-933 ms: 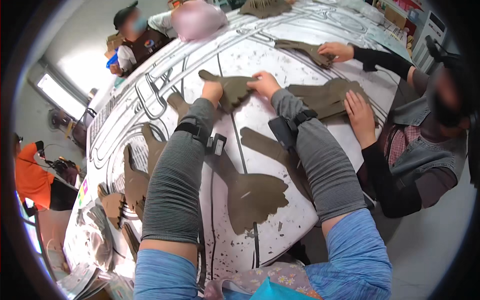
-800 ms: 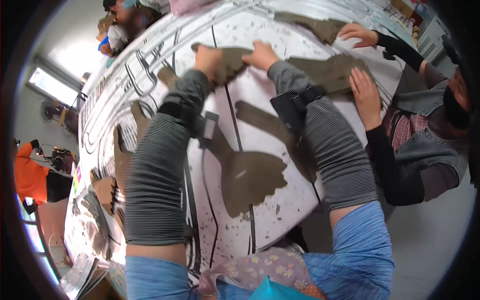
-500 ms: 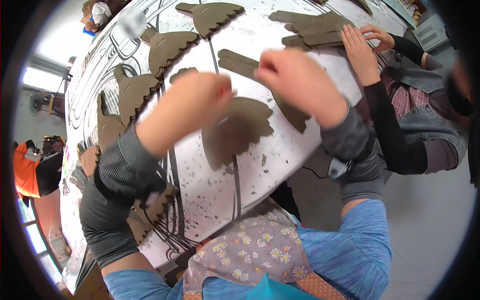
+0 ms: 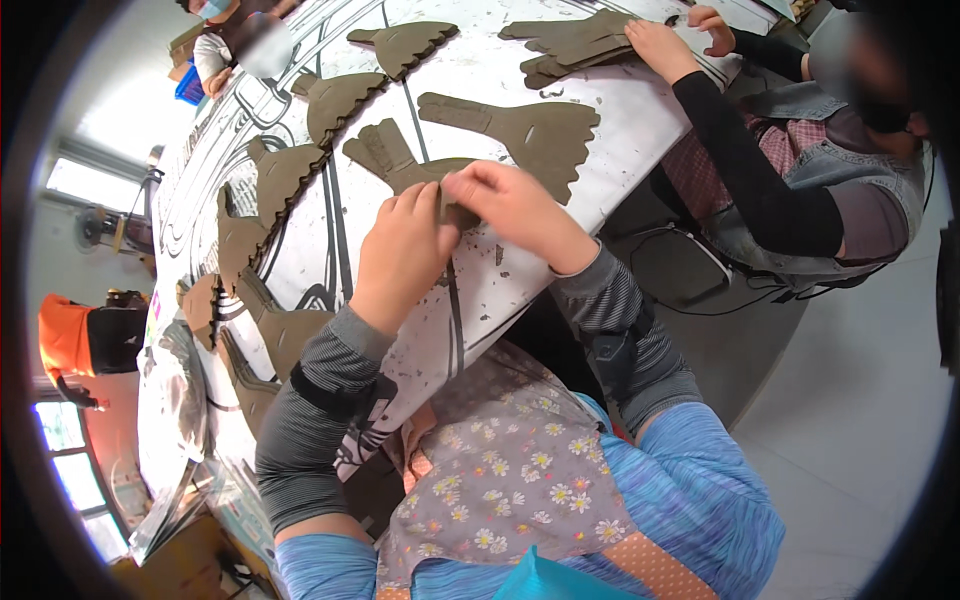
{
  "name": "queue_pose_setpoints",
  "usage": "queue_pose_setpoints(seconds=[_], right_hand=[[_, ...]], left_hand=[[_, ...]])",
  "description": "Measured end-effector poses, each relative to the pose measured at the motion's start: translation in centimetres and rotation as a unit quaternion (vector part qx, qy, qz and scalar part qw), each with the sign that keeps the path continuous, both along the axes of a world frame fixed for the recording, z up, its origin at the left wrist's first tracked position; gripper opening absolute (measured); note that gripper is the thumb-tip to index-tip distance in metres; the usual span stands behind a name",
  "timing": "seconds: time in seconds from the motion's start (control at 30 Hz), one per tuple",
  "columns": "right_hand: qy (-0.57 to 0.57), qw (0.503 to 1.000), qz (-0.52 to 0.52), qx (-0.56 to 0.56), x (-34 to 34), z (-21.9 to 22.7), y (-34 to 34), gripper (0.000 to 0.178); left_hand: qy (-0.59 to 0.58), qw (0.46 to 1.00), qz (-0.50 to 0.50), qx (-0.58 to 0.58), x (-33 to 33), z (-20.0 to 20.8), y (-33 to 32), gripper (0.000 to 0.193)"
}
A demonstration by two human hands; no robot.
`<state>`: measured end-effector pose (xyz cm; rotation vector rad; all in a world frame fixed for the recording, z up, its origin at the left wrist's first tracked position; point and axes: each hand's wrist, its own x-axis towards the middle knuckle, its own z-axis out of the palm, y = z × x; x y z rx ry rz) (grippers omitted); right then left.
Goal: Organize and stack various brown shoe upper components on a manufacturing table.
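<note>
An olive-brown, fan-shaped cutout point(image 4: 400, 175) with a ribbed handle lies on the table in front of me, its wide end mostly covered by my hands. My left hand point(image 4: 402, 250) is closed over its near left part, fingers curled and thumb toward the right. Close against it, my right hand point(image 4: 515, 212) has thumb and fingers pinched together at the same piece. What exactly sits between the fingertips is hidden. Just beyond my right hand lies a second cutout point(image 4: 535, 130) with a scalloped end.
Similar cutouts point(image 4: 345, 105) run in an arc along the left of the white, black-lined table point(image 4: 500, 300). Dark crumbs are scattered about. At the right, a co-worker's hands point(image 4: 665, 50) touch a stack of cutouts point(image 4: 580, 45). Another person point(image 4: 225, 45) is at the far left.
My hands have come down from above the cutout and drawn together onto it. The view has shifted, so the second cutout now shows fully. The co-worker's hands have moved apart.
</note>
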<state>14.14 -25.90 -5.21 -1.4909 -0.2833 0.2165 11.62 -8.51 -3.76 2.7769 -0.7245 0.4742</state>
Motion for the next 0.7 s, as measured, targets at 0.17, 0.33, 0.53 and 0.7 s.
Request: queue_pose_setpoints(seconds=[0.17,0.33,0.53,0.7], right_hand=[[-0.111,0.952,-0.099,-0.269,0.7,-1.8,-1.5,0.023],[-0.125,0.958,-0.101,-0.239,1.2,-1.4,-0.2,0.027],[-0.171,0.946,-0.100,-0.255,1.5,-0.6,0.6,0.025],[0.036,0.996,0.010,0.081,1.7,0.4,1.8,0.022]], left_hand=[[0.090,0.981,0.130,-0.113,-0.3,0.3,1.5,0.024],[0.072,0.984,0.128,-0.102,-0.9,0.6,0.4,0.026],[0.125,0.977,0.138,-0.103,-1.1,1.2,-0.2,0.030],[0.108,0.984,0.054,-0.133,-1.6,1.9,-1.4,0.030]])
